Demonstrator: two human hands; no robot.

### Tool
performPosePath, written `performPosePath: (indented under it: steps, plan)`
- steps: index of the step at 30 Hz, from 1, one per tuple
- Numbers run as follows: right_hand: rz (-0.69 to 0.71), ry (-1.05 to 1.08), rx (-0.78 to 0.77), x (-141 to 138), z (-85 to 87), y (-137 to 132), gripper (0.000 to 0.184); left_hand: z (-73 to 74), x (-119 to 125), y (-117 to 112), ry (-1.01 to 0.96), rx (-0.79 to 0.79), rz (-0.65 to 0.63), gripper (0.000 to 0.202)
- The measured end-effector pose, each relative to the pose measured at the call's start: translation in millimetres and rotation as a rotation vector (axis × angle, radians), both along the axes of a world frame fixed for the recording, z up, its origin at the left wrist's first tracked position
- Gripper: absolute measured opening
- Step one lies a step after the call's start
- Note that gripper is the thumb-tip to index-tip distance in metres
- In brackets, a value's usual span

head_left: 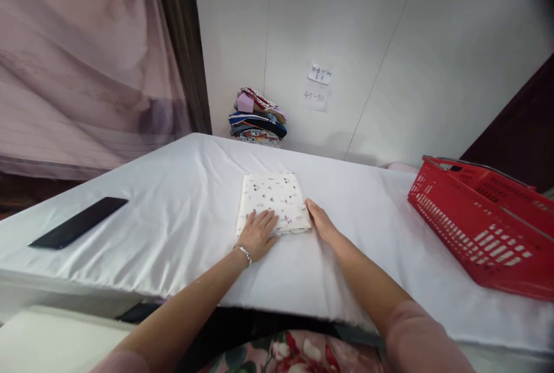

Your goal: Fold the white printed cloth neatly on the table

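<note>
A folded white cloth point(272, 194) with a small scattered print lies flat in the middle of the white-covered table point(190, 211). My left hand point(258, 234) rests on its near left corner, palm down with the fingers stretched out. At the cloth's right edge, my right hand point(321, 220) stands on its side, fingers straight and held against or right beside the fold. Neither hand grips anything. How many layers the cloth has cannot be made out.
A red plastic basket point(471, 223) stands on the table at the right. A flat black slab point(80, 223) lies at the left. Behind the far edge is a stack of folded fabrics point(258, 119) by the wall, near paper notes point(317, 99). A pink curtain point(86, 61) hangs at the left.
</note>
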State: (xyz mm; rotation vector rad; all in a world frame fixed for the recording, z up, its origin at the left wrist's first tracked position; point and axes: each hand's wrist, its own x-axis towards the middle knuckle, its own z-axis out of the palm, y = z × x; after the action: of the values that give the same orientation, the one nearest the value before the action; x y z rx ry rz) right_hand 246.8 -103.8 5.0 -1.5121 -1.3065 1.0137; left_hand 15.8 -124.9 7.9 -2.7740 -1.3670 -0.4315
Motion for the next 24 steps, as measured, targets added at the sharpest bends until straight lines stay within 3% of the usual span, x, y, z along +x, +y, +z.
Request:
performPosePath:
  steps: [3, 5, 12, 17, 24]
  plan:
    - [-0.043, 0.320, -0.036, 10.3, 1.8, -18.0, 0.052, 0.6, 16.4, -2.1, 0.021, -0.001, -0.035, 0.054]
    - [-0.110, 0.402, -0.108, 15.7, 3.0, -24.4, 0.046, 1.6, 30.0, -1.0, 0.030, -0.008, -0.048, 0.053]
    - [-0.060, 0.363, -0.202, 20.3, 6.7, -29.4, 0.026, 3.1, 65.7, 2.6, 0.066, -0.031, -0.058, 0.054]
    - [-0.018, 0.382, -0.211, 16.7, 10.8, -26.0, 0.024, 9.4, 73.4, 2.2, 0.110, -0.009, -0.033, 0.056]
    - [-0.119, 0.520, -0.128, 18.9, 9.8, -29.8, 0.016, 7.5, 76.6, 3.9, 0.041, 0.017, 0.027, 0.046]
